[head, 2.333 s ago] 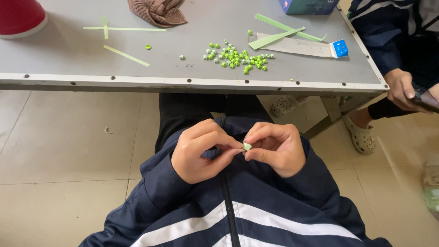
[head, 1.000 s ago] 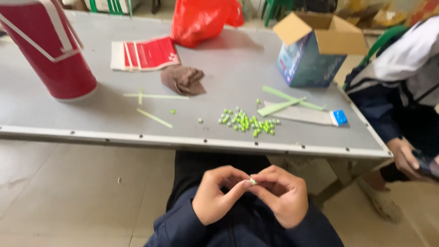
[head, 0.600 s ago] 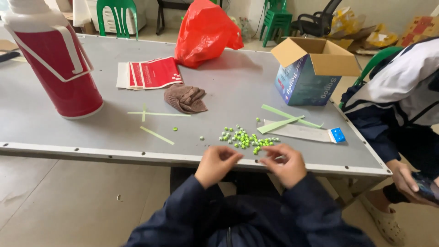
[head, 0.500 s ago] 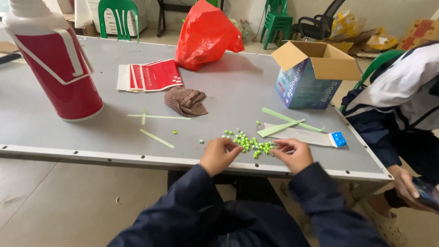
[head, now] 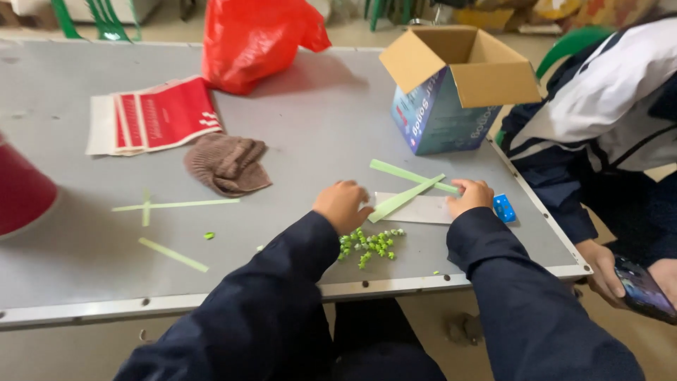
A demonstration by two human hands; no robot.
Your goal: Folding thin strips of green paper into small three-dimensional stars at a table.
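Both hands have left the lap: left hand (head: 343,204) empty, right hand (head: 470,195) pinching green strips (head: 405,190).

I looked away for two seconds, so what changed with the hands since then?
Both hands rose from the lap, where they pinched a small green piece, onto the table. The left hand and right hand now touch the green paper strips. Green pieces, brown cloth and box stayed put.

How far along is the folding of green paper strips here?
Done: a pile of small green folded pieces lies by the left hand. In hand: the right hand reaches the crossed green strips. Left: loose strips lie unfolded on the table.
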